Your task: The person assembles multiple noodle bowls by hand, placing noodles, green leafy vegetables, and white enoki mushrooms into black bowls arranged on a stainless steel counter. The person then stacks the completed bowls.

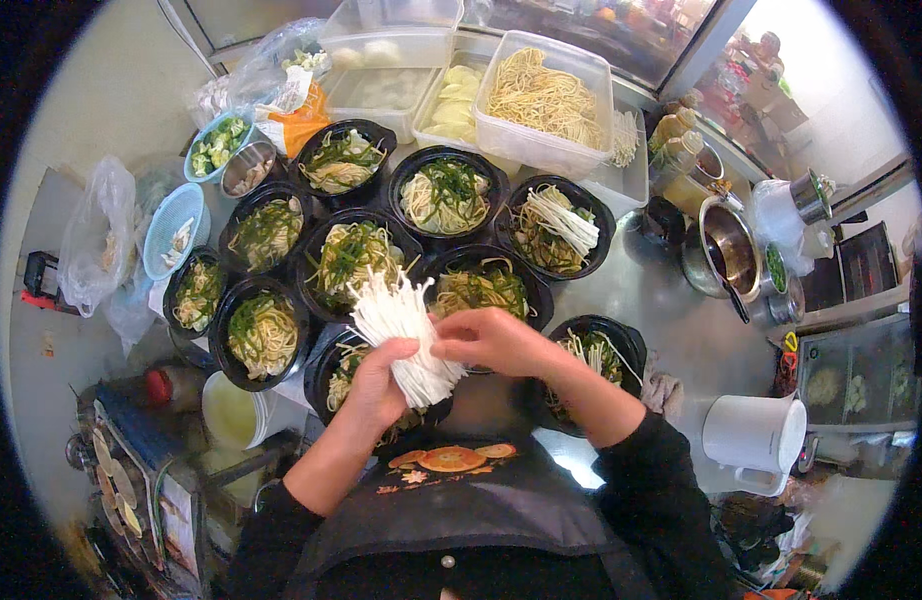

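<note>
My left hand [382, 379] grips a thick bundle of white enoki mushrooms [408, 337] above several black bowls. With bent fingers, my right hand [495, 341] touches the bundle's right side; whether it pinches some strands is hidden. Under and around both hands, the bowls hold noodles and green shredded vegetable, such as the bowl [262, 337] at the left and the bowl [444, 191] at the back. Enoki strands lie across the top of the bowl [558, 227] at the right back. Another bowl [596, 352] with pale strands stands partly behind my right forearm.
Behind the bowls stand a clear plastic tub of noodles [543, 97] and a tub of pale yellow slices [457, 97]. Blue baskets [176, 229] are at the left. A steel pot [723, 247] with a handled utensil and a white plastic jug [753, 439] stand at the right.
</note>
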### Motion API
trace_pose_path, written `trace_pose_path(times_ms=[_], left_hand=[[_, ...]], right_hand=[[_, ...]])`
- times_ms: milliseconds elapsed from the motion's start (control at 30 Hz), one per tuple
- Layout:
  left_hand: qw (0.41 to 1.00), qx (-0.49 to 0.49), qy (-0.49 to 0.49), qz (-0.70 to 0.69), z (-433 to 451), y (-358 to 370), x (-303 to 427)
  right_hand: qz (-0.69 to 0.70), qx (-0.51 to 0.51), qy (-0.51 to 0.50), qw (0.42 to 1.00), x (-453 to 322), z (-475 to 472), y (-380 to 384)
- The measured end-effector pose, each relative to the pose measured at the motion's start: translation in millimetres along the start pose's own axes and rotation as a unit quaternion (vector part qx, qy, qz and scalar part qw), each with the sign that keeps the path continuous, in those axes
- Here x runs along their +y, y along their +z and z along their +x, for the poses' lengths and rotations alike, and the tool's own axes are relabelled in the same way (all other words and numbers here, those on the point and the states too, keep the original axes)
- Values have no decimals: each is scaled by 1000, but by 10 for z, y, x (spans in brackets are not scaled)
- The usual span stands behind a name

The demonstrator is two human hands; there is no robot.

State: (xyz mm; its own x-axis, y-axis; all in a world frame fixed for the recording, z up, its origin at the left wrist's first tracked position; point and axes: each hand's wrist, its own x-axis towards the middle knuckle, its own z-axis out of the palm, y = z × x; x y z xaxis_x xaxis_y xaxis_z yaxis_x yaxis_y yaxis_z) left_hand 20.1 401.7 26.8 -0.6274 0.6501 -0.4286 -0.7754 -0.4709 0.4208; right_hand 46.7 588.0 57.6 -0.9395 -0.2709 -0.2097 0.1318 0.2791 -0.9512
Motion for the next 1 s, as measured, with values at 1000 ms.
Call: trace_pose_path(times_ms=[1000], left_hand=[[970,164,157,-83,-241,-345,29]], right_hand=[[81,206,13,975,202,-76,-269]])
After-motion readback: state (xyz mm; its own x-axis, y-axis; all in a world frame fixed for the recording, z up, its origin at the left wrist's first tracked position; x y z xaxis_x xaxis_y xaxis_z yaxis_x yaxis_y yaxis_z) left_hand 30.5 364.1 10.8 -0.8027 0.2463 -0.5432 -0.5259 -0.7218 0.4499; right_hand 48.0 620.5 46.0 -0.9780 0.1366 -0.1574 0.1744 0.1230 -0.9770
